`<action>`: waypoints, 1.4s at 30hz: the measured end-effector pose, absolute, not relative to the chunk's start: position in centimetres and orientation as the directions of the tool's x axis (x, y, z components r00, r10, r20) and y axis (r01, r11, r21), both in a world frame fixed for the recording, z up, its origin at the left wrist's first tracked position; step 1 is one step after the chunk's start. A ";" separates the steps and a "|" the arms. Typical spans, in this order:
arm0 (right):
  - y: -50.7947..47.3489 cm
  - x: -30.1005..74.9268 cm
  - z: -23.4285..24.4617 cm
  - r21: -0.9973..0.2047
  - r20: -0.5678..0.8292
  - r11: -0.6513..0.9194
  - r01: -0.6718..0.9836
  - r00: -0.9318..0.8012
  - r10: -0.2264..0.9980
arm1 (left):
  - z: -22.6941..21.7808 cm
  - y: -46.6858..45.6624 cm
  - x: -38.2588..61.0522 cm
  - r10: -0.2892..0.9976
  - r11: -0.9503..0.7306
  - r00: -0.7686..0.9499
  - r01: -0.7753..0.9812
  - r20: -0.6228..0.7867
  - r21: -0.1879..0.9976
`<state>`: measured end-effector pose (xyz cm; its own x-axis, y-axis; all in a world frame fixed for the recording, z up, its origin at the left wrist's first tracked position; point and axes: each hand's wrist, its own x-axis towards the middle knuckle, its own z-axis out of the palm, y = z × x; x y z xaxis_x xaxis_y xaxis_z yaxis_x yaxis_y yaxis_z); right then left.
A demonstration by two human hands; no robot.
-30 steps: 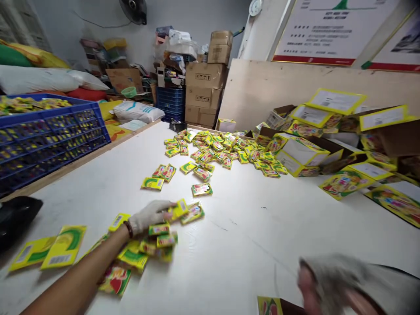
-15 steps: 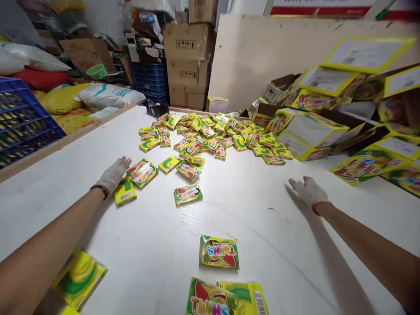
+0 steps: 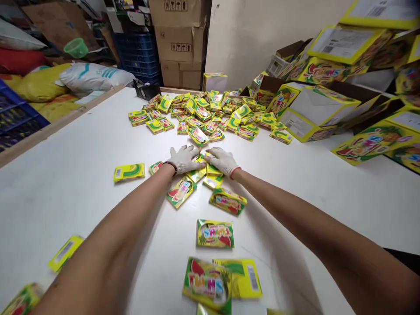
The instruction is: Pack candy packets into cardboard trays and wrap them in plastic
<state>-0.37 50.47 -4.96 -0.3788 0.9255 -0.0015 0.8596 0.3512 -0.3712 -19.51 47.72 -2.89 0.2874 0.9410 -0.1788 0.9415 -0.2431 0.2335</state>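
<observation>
Both hands wear white gloves with bare fingertips and meet near the middle of the table. My left hand (image 3: pixel 184 159) lies spread over several small yellow-green TWINS packets (image 3: pixel 196 175). Close beside it, my right hand (image 3: pixel 223 161) rests with fingers stretched on more packets (image 3: pixel 214 170). Just below the hands are a watermelon-printed packet (image 3: pixel 181 191) and a tilted packet (image 3: pixel 228 201). Nearer to me lie a single packet (image 3: pixel 215 234) and a packet (image 3: pixel 207 282) overlapping a yellow one (image 3: pixel 244 278). What is directly under the palms is hidden.
A heap of packets (image 3: pixel 210 113) spreads across the far side of the white table (image 3: pixel 82 144). Open display boxes (image 3: pixel 321 109) are stacked at the right. A black object (image 3: pixel 147 89) sits at the far edge. Blue crates (image 3: pixel 19 118), sacks (image 3: pixel 95 76) and cartons (image 3: pixel 182 48) stand beyond.
Both hands have swept inward from wide apart to the middle, and several packets have gathered between them. The camera view has tipped downward.
</observation>
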 end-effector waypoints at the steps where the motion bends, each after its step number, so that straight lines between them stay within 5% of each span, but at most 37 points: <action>1: 47.9 -0.9 -4.8 -0.388 -0.011 0.368 0.845 -0.404 0.915 | -2.8 45.9 -19.8 0.928 -0.273 0.317 0.936 -0.194 0.221; 5: 38.7 -1.5 -4.0 -0.404 -0.145 0.379 0.832 -0.468 0.872 | -1.9 37.5 -22.0 0.874 -0.375 0.417 0.906 -0.251 0.199; 8: 33.6 -0.8 -2.1 -0.546 -0.307 0.358 0.757 -0.579 0.756 | -0.6 30.7 -22.8 0.866 -0.372 0.408 0.912 -0.289 0.174; 11: 29.0 1.4 2.0 -0.713 -0.283 0.197 0.673 -0.533 0.797 | 1.1 23.8 -22.2 0.927 -0.330 0.359 0.918 -0.110 0.220; 14: 23.6 5.6 7.7 -0.753 -0.214 0.210 0.623 -0.534 0.818 | 2.6 16.5 -20.2 0.943 -0.330 0.319 0.843 0.099 0.425; 17: 17.1 10.3 11.8 -0.788 -0.329 0.129 0.602 -0.589 0.738 | 3.0 10.3 -17.3 0.953 -0.270 0.302 0.834 0.011 0.481; 20: 10.4 13.5 11.8 -0.811 -0.541 -0.077 0.579 -0.695 0.474 | 2.1 7.1 -14.7 0.964 -0.191 0.241 0.920 -0.111 0.341; 22: 6.7 14.3 9.7 -0.806 -0.572 -0.069 0.587 -0.745 0.342 | 1.1 6.8 -13.8 0.970 -0.141 0.192 0.945 -0.151 0.296; 24: 4.1 14.1 7.1 -0.770 -0.570 0.031 0.637 -0.710 0.413 | 0.3 7.0 -13.5 0.974 -0.078 0.138 0.949 -0.177 0.306; 28: 1.6 11.8 3.4 -0.523 -0.428 0.243 0.817 -0.498 0.755 | 0.2 6.8 -14.4 0.988 0.026 0.030 0.935 -0.151 0.353; 32: 1.2 8.2 1.4 -0.464 -0.104 0.391 0.795 -0.487 0.867 | 0.9 4.1 -17.1 0.986 0.085 -0.135 0.909 0.097 0.408; 38: 1.7 3.9 -2.4 -0.270 0.077 0.510 0.817 -0.510 0.857 | -1.9 0.4 -20.6 0.900 0.350 -0.404 0.892 0.161 0.285; 42: 1.4 5.6 -5.0 -0.271 0.387 0.815 0.512 -0.717 0.580 | -4.5 0.3 -20.2 0.885 0.292 -0.382 0.900 0.265 0.322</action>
